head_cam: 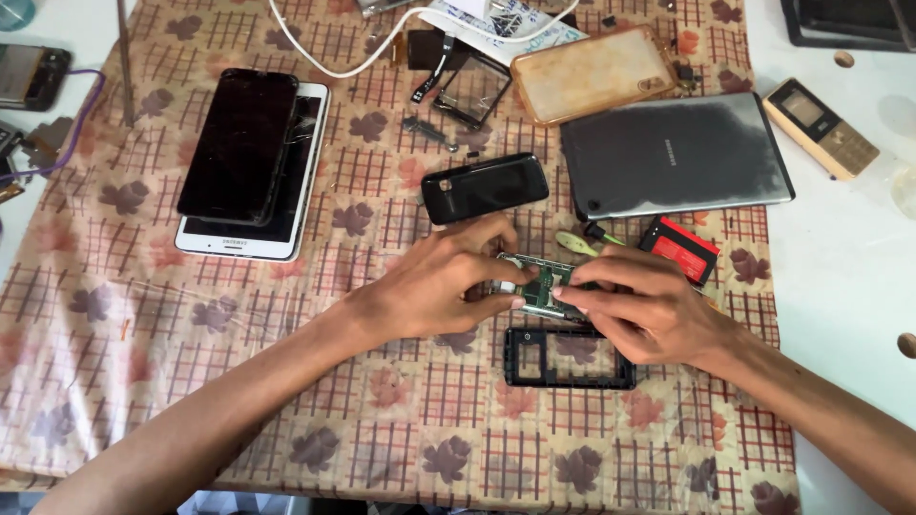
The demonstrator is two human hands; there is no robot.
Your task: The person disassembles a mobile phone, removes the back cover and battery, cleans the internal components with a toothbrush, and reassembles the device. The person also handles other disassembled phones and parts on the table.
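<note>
Both hands meet over a small green phone circuit board [542, 286] at the middle of the table. My left hand [441, 281] pinches its left end between thumb and fingers. My right hand [649, 305] grips its right side, fingertips on top. Just below the board lies an empty black phone frame [570, 360]. A black phone back cover [484, 188] rests just above my left hand. A red and black battery [679, 250] sits beside my right hand, with a pale green pry tool [575, 243] next to it.
A patterned checked cloth [382, 420] covers the table. At the left a black phone [240, 145] lies on a white tablet [303, 205]. A grey tablet [674, 156], an orange clear case [592, 74], a gold keypad phone [821, 126] and white cables [334, 65] lie at the back.
</note>
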